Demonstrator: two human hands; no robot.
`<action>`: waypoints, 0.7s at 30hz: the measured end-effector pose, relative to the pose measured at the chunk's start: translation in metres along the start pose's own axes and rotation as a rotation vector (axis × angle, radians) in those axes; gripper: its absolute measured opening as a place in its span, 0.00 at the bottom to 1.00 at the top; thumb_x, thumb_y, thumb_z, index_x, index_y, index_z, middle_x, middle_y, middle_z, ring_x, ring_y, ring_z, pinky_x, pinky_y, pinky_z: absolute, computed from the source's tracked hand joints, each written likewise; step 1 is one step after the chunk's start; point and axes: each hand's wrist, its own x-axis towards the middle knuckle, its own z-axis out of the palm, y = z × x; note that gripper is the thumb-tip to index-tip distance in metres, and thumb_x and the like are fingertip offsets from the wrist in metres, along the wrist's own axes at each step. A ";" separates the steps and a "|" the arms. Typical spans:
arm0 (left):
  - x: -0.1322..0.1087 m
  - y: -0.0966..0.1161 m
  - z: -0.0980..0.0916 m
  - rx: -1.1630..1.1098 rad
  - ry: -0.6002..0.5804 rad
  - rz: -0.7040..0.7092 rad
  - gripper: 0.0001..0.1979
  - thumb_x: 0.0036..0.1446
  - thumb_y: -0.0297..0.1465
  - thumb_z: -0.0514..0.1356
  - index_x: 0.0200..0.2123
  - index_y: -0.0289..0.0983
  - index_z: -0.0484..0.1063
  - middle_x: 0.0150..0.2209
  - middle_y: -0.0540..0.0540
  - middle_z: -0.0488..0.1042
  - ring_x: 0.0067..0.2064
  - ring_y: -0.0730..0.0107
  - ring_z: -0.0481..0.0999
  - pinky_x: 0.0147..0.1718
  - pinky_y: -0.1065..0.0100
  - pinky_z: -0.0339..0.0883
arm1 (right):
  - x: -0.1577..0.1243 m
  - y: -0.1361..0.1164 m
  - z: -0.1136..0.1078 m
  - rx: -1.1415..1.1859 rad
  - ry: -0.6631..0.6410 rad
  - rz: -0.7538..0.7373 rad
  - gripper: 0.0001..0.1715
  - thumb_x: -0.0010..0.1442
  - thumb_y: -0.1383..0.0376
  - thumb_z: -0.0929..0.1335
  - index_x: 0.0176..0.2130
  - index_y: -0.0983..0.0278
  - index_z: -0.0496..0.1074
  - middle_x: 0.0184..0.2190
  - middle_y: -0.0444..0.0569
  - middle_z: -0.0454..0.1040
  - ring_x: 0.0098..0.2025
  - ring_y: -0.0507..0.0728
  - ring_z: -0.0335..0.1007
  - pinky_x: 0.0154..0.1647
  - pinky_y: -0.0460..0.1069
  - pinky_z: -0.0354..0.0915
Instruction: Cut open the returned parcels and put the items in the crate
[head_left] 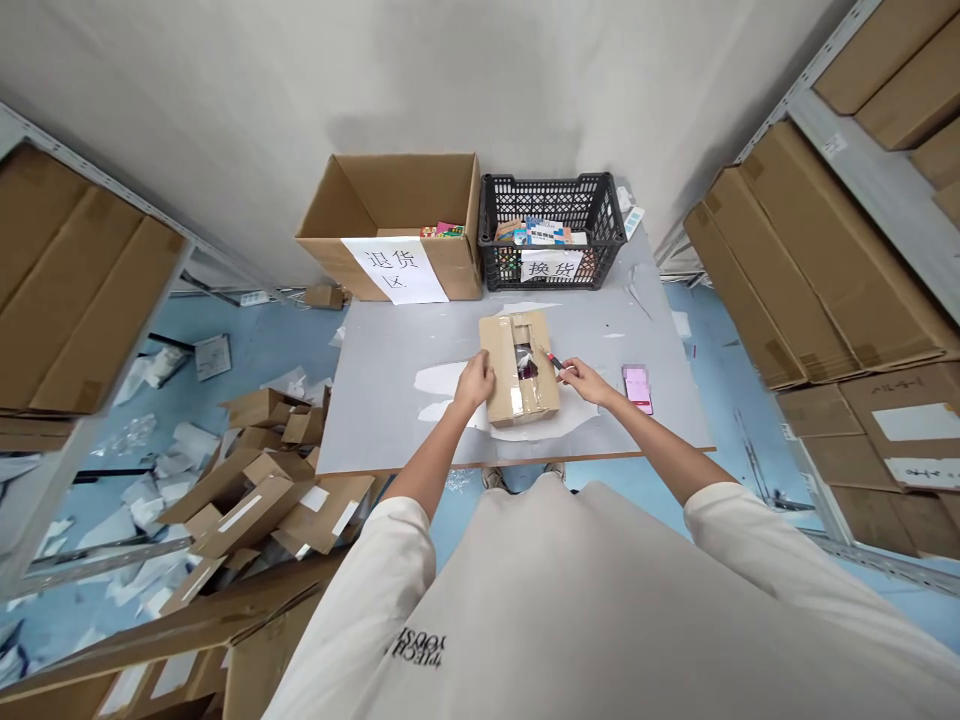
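Note:
A small taped cardboard box (502, 375) lies on the table in front of me, with an opening in its top that shows something dark inside. My left hand (476, 382) grips the box's left side, its fingers curled against the edge. In my right hand (585, 381) is a red and black box cutter (553, 360), pinched between the fingers. The cutter points left toward the opening in the box; whether its blade touches the cardboard cannot be made out.
Behind the small box stand a large open carton (315, 240) and a black plastic crate (491, 262), both with items inside. A phone (637, 388) lies at the right of the grey table (375, 400). Emptied boxes (255, 510) pile up on the left floor; shelves of cartons (825, 270) flank me.

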 end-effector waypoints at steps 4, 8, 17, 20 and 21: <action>0.011 0.011 -0.001 0.029 0.016 -0.071 0.26 0.72 0.29 0.52 0.70 0.40 0.68 0.70 0.35 0.72 0.71 0.48 0.72 0.68 0.50 0.69 | -0.003 0.006 0.005 0.058 -0.027 0.050 0.22 0.70 0.46 0.72 0.51 0.57 0.68 0.51 0.54 0.85 0.51 0.63 0.82 0.47 0.54 0.75; 0.011 0.036 0.007 0.125 0.043 -0.156 0.27 0.70 0.43 0.61 0.67 0.41 0.69 0.72 0.31 0.67 0.71 0.38 0.69 0.67 0.46 0.67 | 0.011 0.009 -0.011 0.078 0.117 0.071 0.20 0.69 0.48 0.71 0.50 0.57 0.68 0.52 0.54 0.82 0.48 0.60 0.81 0.42 0.51 0.72; 0.020 0.052 -0.008 0.279 -0.125 -0.011 0.29 0.67 0.39 0.63 0.69 0.43 0.66 0.68 0.33 0.71 0.68 0.39 0.72 0.67 0.46 0.61 | 0.038 0.005 -0.037 0.090 0.264 0.050 0.26 0.64 0.42 0.73 0.47 0.56 0.69 0.36 0.45 0.75 0.37 0.58 0.71 0.35 0.50 0.69; 0.027 0.054 -0.010 0.299 -0.162 0.019 0.33 0.65 0.47 0.67 0.69 0.45 0.65 0.70 0.33 0.70 0.71 0.37 0.68 0.68 0.46 0.59 | 0.048 -0.004 -0.035 0.117 0.298 -0.006 0.27 0.61 0.41 0.74 0.46 0.56 0.68 0.38 0.45 0.75 0.42 0.59 0.71 0.43 0.51 0.71; 0.028 0.055 -0.009 0.318 -0.159 0.018 0.36 0.64 0.48 0.68 0.69 0.44 0.64 0.70 0.32 0.70 0.72 0.36 0.67 0.68 0.45 0.59 | 0.052 -0.007 -0.034 0.122 0.305 -0.015 0.28 0.61 0.40 0.74 0.45 0.56 0.68 0.39 0.46 0.75 0.43 0.59 0.71 0.46 0.52 0.71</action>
